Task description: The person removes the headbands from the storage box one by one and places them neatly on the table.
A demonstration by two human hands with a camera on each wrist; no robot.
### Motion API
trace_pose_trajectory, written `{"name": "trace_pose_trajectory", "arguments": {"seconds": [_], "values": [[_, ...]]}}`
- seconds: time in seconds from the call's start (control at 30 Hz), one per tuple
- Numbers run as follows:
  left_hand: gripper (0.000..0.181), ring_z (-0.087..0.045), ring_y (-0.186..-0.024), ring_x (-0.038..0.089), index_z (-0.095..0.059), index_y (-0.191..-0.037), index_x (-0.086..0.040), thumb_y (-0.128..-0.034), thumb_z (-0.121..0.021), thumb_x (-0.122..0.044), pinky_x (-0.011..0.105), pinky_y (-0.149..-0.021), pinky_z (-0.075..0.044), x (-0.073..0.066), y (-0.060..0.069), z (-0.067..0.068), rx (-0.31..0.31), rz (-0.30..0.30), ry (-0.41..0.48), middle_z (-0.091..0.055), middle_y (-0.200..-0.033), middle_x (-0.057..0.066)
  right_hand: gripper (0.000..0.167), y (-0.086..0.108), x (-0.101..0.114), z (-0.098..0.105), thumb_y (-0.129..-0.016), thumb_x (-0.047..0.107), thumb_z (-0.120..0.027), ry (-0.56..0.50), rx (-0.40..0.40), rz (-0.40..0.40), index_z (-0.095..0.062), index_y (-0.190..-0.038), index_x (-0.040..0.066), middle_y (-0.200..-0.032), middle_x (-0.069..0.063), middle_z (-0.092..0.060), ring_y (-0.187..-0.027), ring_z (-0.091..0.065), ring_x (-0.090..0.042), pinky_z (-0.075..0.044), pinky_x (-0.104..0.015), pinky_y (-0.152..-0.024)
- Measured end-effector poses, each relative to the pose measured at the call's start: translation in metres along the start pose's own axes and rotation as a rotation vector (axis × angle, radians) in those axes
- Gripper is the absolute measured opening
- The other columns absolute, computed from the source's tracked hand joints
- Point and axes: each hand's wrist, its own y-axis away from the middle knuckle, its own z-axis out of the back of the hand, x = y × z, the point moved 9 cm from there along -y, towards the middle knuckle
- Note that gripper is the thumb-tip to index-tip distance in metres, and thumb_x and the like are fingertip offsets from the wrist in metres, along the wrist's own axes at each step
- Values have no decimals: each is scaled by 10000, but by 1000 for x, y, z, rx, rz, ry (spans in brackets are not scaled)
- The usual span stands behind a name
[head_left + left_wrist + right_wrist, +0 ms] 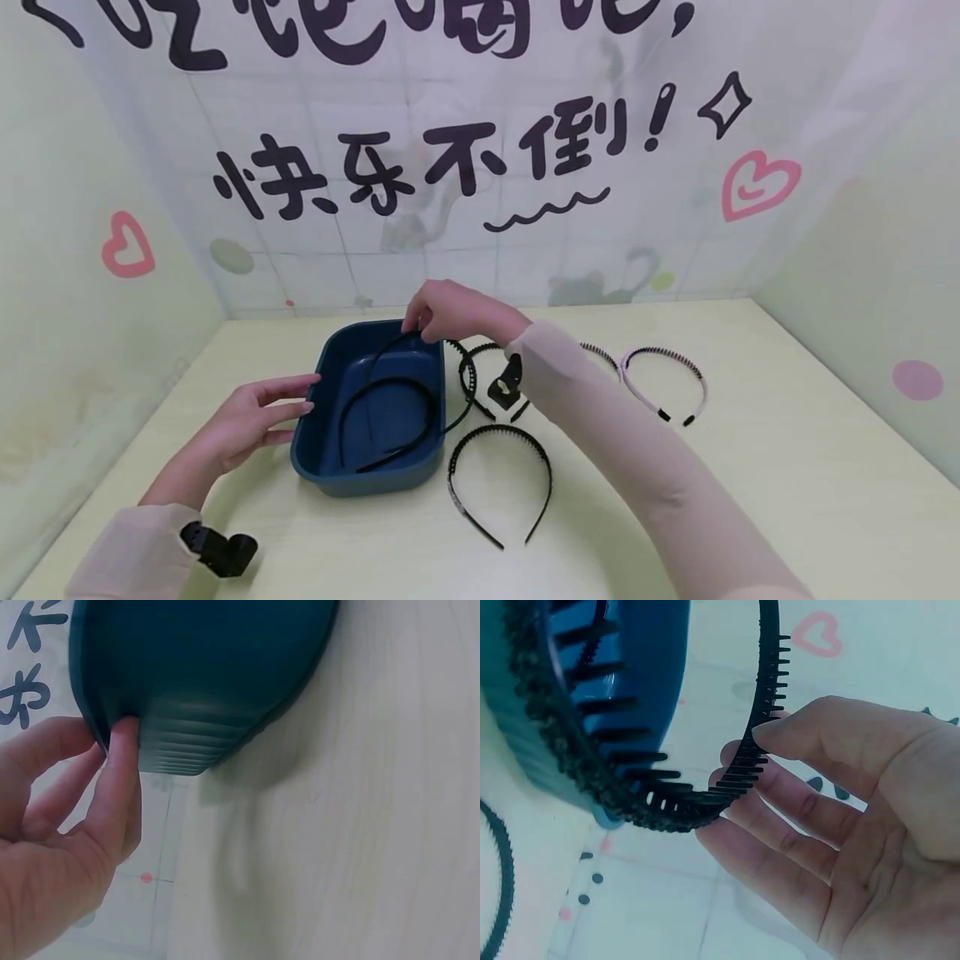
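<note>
My right hand [448,310] pinches a black toothed headband [766,690] between thumb and fingers, above the far right part of a blue plastic basin [375,483]. The headband hangs down across the basin's right rim. Inside the basin lies another black headband [390,380]. On the left side, my left hand [243,421] holds the basin's rim, with thumb and fingers on either side of the wall in the left wrist view. Just right of the basin, a black toothed headband [501,429] with a glittery section rests on the table.
More headbands lie behind my right forearm, among them a pale one [703,387] with dark teeth farther right. Some are partly hidden by the sleeve [645,450]. A printed sheet [465,250] hangs along the back of the table [750,500], with pale walls at both sides.
</note>
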Motion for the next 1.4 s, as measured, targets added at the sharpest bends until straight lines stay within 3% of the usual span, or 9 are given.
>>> {"name": "trace_pose_trajectory", "arguments": {"seconds": [0.13, 0.4, 0.8, 1.13, 1.4], "values": [[550, -555, -941, 25, -416, -1366, -25, -892, -618, -219, 302, -757, -519, 3, 2, 0, -9, 8, 11, -441, -1208, 47, 309, 12, -8, 3, -827, -39, -546, 3, -15, -6, -687, -1070, 90, -1032, -19, -648, -900, -569, -107, -447, -211, -705], [562, -563, -933, 16, -411, -1362, -4, -889, -622, -220, 300, -750, -522, 6, 3, 0, -22, -1, 16, -490, -1144, -52, 342, 38, -36, 12, -794, -70, -534, -22, -47, -53, -691, -1062, 72, -976, -28, -655, -855, -573, -133, -420, -232, -627], [579, -558, -940, 1, -392, -1372, 1, -891, -618, -227, 303, -754, -520, 4, 1, -1, -22, -4, 7, -488, -1154, -57, 350, 80, -82, 12, -769, -89, -532, -49, -48, -134, -701, -1039, 55, -944, -59, -658, -807, -567, -160, -461, -256, -637], [591, -547, -944, -20, -386, -1379, -9, -892, -617, -252, 290, -760, -517, 0, -1, -2, -12, 8, -31, -466, -1216, -2, 339, 107, -99, 5, -753, -99, -528, -61, -43, -120, -703, -1017, 23, -921, -68, -667, -767, -572, -140, -456, -236, -600], [548, -547, -943, -20, -419, -1373, -50, -896, -611, -240, 284, -746, -520, 2, 0, 0, -6, 3, -24, -480, -1143, -92, 353, 126, -111, -3, -759, -102, -516, -92, -1, -134, -707, -1021, 36, -975, -47, -666, -787, -567, -129, -447, -246, -629]]}}
